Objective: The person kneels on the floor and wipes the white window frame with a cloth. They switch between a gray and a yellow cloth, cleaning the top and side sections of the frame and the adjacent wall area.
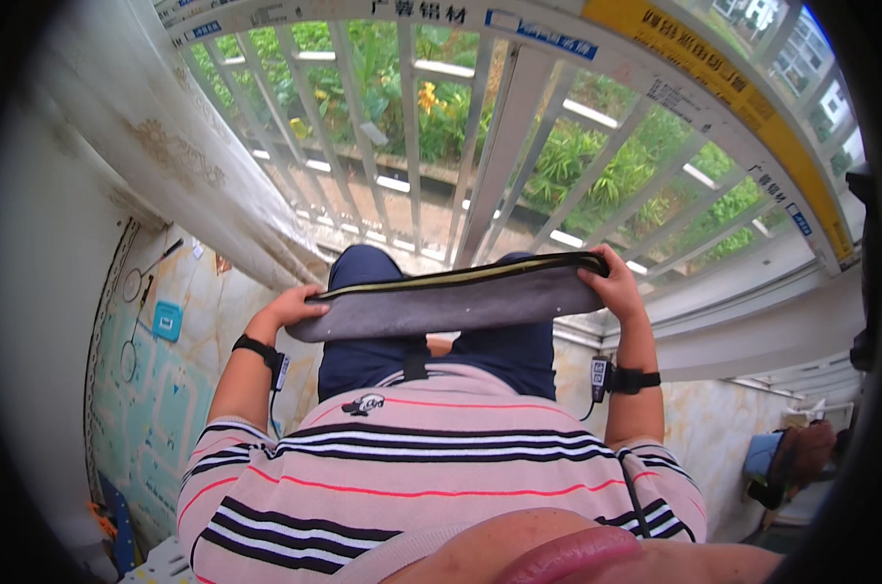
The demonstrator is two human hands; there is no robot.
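Note:
A long grey fabric piece with black edging and a yellowish strip along its top (448, 303), perhaps a flat bag or cover, is stretched across above the person's knees. My left hand (295, 306) grips its left end, thumb on the near face. At the other end, my right hand (616, 285) pinches the upper corner. The right end sits somewhat higher than the left. Each wrist bears a black strap with a small device and a cable. What the fabric piece contains, if anything, is hidden.
Ahead is a window with metal bars (412, 131), plants beyond it. A pale curtain (193, 146) hangs at the left. Badminton rackets (131, 285) and a blue object (167, 321) lie on the floor at the left. At the right are a blue container (762, 452) and dark cloth.

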